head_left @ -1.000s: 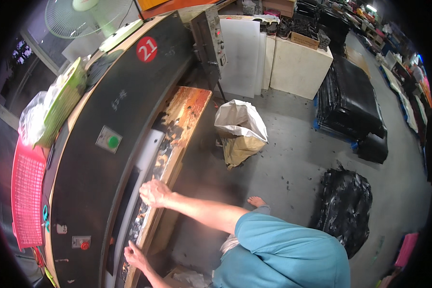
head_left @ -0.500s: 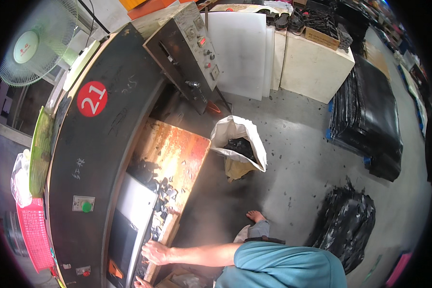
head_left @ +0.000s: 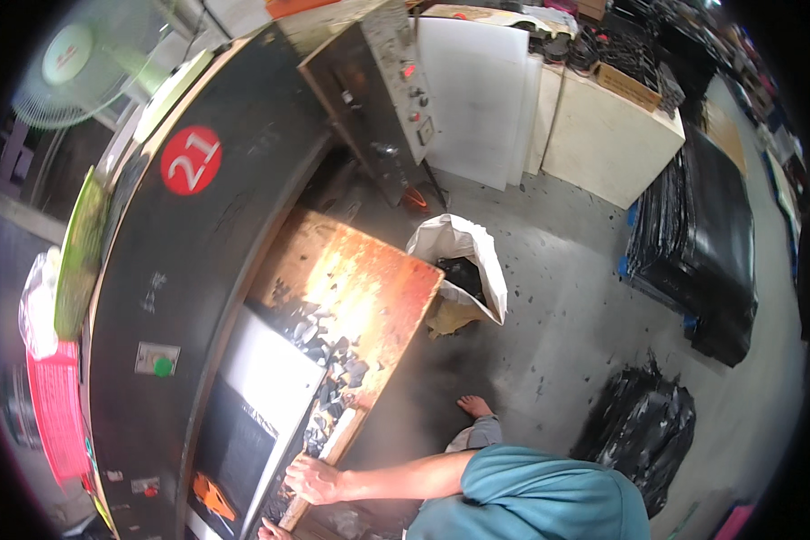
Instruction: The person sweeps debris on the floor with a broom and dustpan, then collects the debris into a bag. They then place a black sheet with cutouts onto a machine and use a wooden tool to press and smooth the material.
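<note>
My right hand (head_left: pixel 313 480) lies over a narrow wooden strip (head_left: pixel 342 435) along the front of a worn wooden table. Its fingers are curled beside the edge of a white board (head_left: pixel 274 362); what they grip is hidden. At the bottom rim, the fingertips of my left hand (head_left: pixel 274 531) show close to the same edge, the rest cut off. A black sheet (head_left: pixel 234 454) covers the lower part of the board, with an orange, dark-spotted piece (head_left: pixel 213 497) on it. Black scraps (head_left: pixel 337 369) lie between the board and the strip.
The wooden tabletop (head_left: pixel 369 270) runs under a large dark machine (head_left: pixel 216 225) with a green button (head_left: pixel 163 367). A white sack (head_left: pixel 490 279) of black scraps stands past the table's corner. Stacked black sheets (head_left: pixel 706 243) and a black heap (head_left: pixel 643 432) lie on the right.
The whole view has shifted, so the table, board and my hands appear farther right. More of the orange piece shows. My right hand stays at the wooden strip.
</note>
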Action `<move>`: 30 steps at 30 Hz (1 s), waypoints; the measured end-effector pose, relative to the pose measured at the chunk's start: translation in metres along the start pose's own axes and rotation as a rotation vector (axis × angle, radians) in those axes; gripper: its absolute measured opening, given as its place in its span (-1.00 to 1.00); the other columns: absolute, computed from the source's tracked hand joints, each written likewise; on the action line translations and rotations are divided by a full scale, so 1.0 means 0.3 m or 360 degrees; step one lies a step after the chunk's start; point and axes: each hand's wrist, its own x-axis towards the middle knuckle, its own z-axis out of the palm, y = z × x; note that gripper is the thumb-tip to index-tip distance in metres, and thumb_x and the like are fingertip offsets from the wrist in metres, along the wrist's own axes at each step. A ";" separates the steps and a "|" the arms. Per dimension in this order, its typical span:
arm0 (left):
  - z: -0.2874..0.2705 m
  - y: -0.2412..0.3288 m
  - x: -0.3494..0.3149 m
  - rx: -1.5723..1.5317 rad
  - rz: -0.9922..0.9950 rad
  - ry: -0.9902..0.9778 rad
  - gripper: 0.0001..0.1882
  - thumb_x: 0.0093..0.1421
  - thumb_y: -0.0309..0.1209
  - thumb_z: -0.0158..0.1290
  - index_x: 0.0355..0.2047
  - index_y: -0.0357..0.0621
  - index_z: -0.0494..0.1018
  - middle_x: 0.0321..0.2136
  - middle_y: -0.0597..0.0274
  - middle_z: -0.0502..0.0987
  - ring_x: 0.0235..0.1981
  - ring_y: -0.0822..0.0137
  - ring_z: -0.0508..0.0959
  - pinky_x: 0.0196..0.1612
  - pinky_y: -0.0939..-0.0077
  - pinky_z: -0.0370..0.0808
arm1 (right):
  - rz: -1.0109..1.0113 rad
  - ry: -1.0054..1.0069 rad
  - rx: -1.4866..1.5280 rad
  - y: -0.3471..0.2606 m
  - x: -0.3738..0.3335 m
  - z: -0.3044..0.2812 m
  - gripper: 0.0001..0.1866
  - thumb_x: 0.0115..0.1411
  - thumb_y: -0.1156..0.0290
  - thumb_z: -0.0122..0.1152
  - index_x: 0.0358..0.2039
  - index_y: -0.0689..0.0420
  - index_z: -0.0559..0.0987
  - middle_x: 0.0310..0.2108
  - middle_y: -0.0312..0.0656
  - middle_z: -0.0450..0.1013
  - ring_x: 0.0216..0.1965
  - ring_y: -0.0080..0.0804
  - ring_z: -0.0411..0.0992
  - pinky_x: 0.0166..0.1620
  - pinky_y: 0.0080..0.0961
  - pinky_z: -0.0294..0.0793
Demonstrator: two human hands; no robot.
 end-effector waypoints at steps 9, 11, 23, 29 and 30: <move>-0.232 0.223 0.120 -0.0787 -0.0577 -0.0124 -0.56 0.30 -0.46 0.22 -0.68 -0.24 0.31 -0.67 0.01 0.34 -0.55 -0.03 0.37 -0.41 0.02 0.25 | 0.0159 0.0094 -0.0082 -0.093 0.058 -0.118 -0.98 0.11 0.51 0.30 -0.42 0.12 0.62 -0.47 -0.18 0.48 -0.37 -0.20 0.51 -0.24 -0.21 0.48; -0.249 0.209 0.164 -0.0856 -0.0488 -0.0105 -0.61 0.22 -0.50 0.24 -0.67 -0.16 0.31 -0.63 0.11 0.37 -0.49 0.00 0.41 -0.34 0.02 0.26 | 0.0693 0.0146 0.0186 -0.180 0.124 -0.064 -0.96 0.16 0.56 0.35 -0.40 0.18 0.63 -0.50 -0.19 0.48 -0.37 -0.26 0.51 -0.24 -0.30 0.51; -0.348 -0.299 0.473 -0.2135 -0.0702 -0.1233 -0.89 0.33 -0.52 0.14 -0.21 -0.28 0.63 -0.22 0.04 0.70 -0.05 0.03 0.64 0.06 0.15 0.53 | 0.0473 -0.0479 -0.0463 -0.269 0.735 0.756 0.15 -0.14 0.07 0.68 0.38 0.36 0.31 0.34 0.43 0.09 0.34 0.39 0.16 0.32 0.11 0.30; -0.006 -0.456 0.675 -0.1528 -0.0209 -0.0503 -0.48 0.39 -0.56 0.02 0.35 -0.23 0.36 0.31 -0.16 0.43 0.37 -0.18 0.39 0.42 -0.02 0.30 | 0.0511 -0.0498 -0.0990 -0.275 0.806 0.886 0.12 -0.23 0.09 0.62 0.38 0.19 0.37 0.36 0.52 0.05 0.30 0.44 0.15 0.31 0.20 0.21; 0.013 -0.443 0.661 -0.1355 -0.0152 -0.0567 -0.38 0.36 -0.55 0.07 0.43 -0.17 0.27 0.33 -0.14 0.42 0.40 -0.20 0.34 0.45 -0.12 0.23 | 0.0513 -0.0501 -0.0943 -0.273 0.811 0.880 0.08 -0.23 0.10 0.61 0.35 0.18 0.41 0.36 0.52 0.06 0.29 0.44 0.16 0.32 0.19 0.21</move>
